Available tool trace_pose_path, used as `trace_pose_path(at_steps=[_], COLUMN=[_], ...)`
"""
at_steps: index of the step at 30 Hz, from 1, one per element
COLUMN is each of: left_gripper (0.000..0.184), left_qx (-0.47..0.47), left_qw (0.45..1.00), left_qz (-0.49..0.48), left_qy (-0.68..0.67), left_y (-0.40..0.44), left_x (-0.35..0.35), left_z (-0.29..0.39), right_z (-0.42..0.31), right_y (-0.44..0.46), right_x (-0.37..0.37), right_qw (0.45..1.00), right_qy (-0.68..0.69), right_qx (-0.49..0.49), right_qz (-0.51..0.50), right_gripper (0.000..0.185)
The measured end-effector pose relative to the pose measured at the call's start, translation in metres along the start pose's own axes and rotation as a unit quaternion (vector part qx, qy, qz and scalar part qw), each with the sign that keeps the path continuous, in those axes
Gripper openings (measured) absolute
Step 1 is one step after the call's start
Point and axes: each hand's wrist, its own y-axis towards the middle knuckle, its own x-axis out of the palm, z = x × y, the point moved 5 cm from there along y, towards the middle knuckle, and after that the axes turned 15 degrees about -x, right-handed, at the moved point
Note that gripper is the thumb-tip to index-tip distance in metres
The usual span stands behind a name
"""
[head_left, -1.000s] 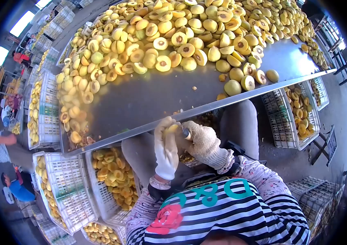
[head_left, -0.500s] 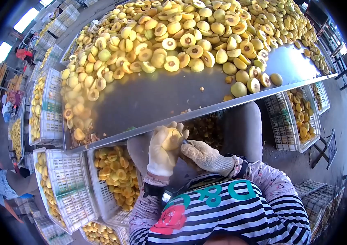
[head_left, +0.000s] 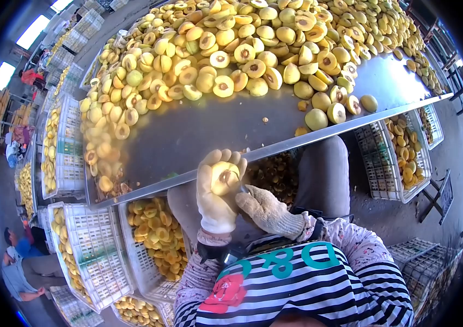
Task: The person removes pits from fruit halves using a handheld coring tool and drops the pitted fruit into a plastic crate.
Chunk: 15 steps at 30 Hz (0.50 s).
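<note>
In my gloved left hand, palm turned up, lies a yellow peach half with its cut face and brown pit hollow showing. The fingers curl around its far side. Close beside it, my gloved right hand is closed around a small tool; only its dark tip shows near the peach, and its exact kind is hidden. Both hands are in front of the metal table's near edge, above my lap. A large pile of halved peaches covers the table's far part.
The metal table has a raised front rim. White crates of peach halves stand to the left and right. Dark scraps lie below, between my knees. A folding stool is at right; other people are at left.
My left hand has opened out and turned its palm up, exposing the cut face of the peach half. The right hand has shifted slightly left and down, a little apart from the fruit.
</note>
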Motion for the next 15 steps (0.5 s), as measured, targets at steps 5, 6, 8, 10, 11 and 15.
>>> trace_pose_path(at_steps=[5,6,8,10,11,15], left_gripper=[0.031,0.031,0.030,0.029,0.028,0.027], left_qx=[0.006,0.007,0.009,-0.004,-0.011,-0.004], left_qw=[1.000,1.000,1.000,1.000,0.999,0.995], left_qz=[0.010,0.010,0.012,0.025,0.030,0.089], left_qy=[-0.007,-0.004,0.002,0.002,0.001,0.041], left_y=[0.002,0.002,0.001,0.002,0.002,-0.002], left_x=[0.003,0.004,0.004,0.002,0.002,0.006], left_z=[-0.005,-0.006,-0.005,-0.007,-0.008,-0.010], right_z=[-0.006,-0.006,-0.007,-0.012,-0.014,-0.018], right_y=[0.002,0.002,0.003,0.000,0.001,0.002], right_x=[-0.010,-0.012,-0.014,-0.017,-0.018,-0.018], right_qw=[0.999,0.999,0.998,0.977,0.983,0.998], right_qy=[-0.006,-0.002,0.051,0.144,0.125,0.003], right_qx=[-0.037,-0.046,0.000,0.110,0.085,-0.025], right_qz=[-0.010,-0.010,-0.043,-0.107,-0.103,-0.064], right_gripper=[0.049,0.049,0.050,0.050,0.051,0.054])
